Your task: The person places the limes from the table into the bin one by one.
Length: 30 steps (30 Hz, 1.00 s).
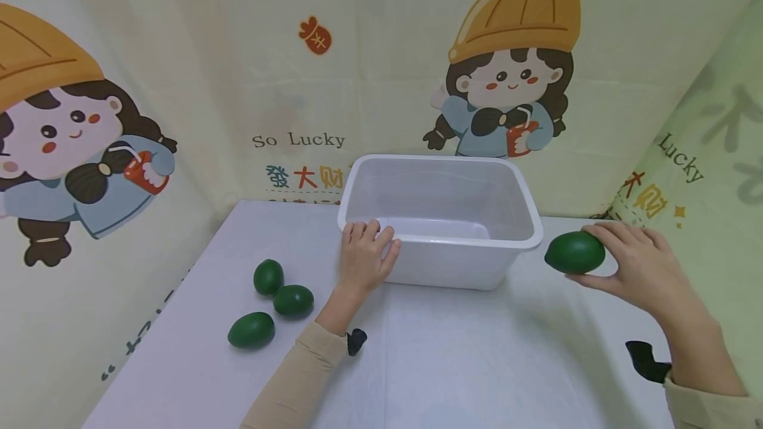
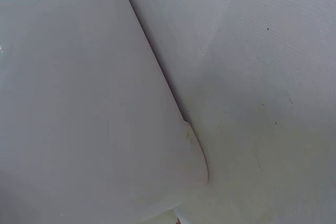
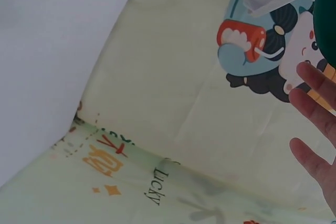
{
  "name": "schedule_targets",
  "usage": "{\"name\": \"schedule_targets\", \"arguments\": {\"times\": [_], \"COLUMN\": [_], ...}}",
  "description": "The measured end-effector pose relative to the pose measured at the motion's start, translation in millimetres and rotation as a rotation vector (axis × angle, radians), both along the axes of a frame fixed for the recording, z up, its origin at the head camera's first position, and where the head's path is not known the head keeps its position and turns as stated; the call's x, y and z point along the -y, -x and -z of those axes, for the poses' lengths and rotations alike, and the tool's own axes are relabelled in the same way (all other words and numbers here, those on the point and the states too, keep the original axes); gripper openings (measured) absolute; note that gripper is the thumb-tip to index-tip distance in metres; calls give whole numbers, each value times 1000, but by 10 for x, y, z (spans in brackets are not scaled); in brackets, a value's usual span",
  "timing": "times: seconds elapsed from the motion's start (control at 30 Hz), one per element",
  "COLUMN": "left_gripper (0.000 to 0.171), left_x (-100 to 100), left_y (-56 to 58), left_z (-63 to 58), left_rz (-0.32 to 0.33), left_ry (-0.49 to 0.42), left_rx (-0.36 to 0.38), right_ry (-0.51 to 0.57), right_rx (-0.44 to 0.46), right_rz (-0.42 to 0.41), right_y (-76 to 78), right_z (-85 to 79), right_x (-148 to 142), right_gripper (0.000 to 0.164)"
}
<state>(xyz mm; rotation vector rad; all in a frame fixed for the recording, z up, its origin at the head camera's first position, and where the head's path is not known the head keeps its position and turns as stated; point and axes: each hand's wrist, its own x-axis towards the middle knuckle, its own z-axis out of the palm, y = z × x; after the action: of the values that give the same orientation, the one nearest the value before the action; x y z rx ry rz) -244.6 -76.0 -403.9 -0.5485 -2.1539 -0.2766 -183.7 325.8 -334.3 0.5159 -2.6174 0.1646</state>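
Observation:
My right hand (image 1: 640, 270) pinches a dark green, lemon-shaped fruit (image 1: 575, 252) between thumb and fingers, to the right of the white plastic tub (image 1: 441, 263). In the right wrist view only the edge of that green fruit (image 3: 326, 19) shows, with several fingertips (image 3: 310, 111) below it. My left hand (image 1: 365, 257) rests on the tub's front rim near its left corner, fingers over the edge. The left wrist view is filled by the tub's smooth wall (image 2: 94, 87) and the table; the left hand is almost wholly out of it.
Three more green fruits lie left of the tub: one at the back (image 1: 268, 277), one in the middle (image 1: 293, 301) and one nearer the front (image 1: 252, 330). A white cloth covers the table (image 1: 453, 356). Behind it hangs a printed cream curtain (image 1: 381, 85).

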Motion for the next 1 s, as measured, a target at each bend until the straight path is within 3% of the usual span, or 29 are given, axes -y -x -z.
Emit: {"name": "schedule_targets", "arguments": {"times": [0.37,1.0], "left_gripper": [43,41], "left_x": [4,8], "left_y": [18,26], "left_z": [22,40], "left_rz": [5,13], "left_ry": [-4,-12], "left_rx": [-24,-26], "right_ry": [-10,-22], "right_rx": [-44,-27], "right_rz": [-35,-22], "right_y": [70,137], "right_z": [-78,-213], "right_x": [60,178], "right_gripper": [82,79]}}
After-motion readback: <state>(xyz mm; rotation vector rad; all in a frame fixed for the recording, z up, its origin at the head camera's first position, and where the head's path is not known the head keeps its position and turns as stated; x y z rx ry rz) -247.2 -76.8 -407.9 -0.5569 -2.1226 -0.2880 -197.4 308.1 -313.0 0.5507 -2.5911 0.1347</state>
